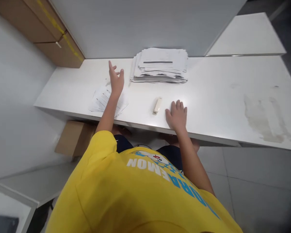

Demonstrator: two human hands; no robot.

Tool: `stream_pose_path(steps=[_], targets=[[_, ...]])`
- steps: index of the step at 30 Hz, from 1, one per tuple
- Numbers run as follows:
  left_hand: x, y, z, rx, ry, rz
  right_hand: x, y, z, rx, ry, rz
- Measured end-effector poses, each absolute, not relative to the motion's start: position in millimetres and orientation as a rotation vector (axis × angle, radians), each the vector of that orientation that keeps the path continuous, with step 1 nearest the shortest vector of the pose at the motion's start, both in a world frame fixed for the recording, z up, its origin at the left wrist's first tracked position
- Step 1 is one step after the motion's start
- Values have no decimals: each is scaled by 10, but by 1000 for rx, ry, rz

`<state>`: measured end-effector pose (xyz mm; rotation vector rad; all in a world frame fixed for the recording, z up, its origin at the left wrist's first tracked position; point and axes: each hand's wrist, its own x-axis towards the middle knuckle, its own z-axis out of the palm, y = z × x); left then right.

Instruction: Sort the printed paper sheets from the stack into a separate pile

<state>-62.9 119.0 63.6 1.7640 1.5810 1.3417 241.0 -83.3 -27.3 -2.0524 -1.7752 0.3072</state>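
2 hands work at a white table [220, 81] seen from above. Containers: 1 cardboard box [74, 137] stands on the floor under the table's left end, and its contents cannot be seen; 2 stacked cardboard boxes [50, 32] stand closed against the wall at upper left. A tall, uneven stack of printed papers [161, 66] lies at the back of the table, its top sheet bearing 1 dark bar. A thin set of printed sheets [103, 98] lies flat near the front edge, slightly fanned. A small cream stapler [157, 105] lies closed between the hands, just beside the right hand [176, 115], which rests palm down on the table edge with fingers loosely together, holding nothing. The left hand [116, 79] is raised above the thin sheets, arm extended, fingers spread apart, empty and near the tall stack's left side.
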Motion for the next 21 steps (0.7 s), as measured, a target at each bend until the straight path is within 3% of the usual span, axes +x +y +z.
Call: stream_pose_path(steps=[3, 7, 9, 14, 21], targets=[[-1113, 575, 738, 1883, 1831, 1036, 2480, -887, -355, -1970, -1777, 290], [-1277, -185, 596, 2083, 1858, 145, 2562, -879, -446, -1897, -1723, 274], [-1225, -440, 452, 2034, 1927, 1, 2573, -873, -468, -1885, -1722, 279], [-1108, -692, 252, 1885, 1949, 540, 2518, -923, -430, -1898, -1745, 284], [-906, -895, 510, 1416, 1866, 1102, 2469, -911, -322, -1961, -1739, 356]])
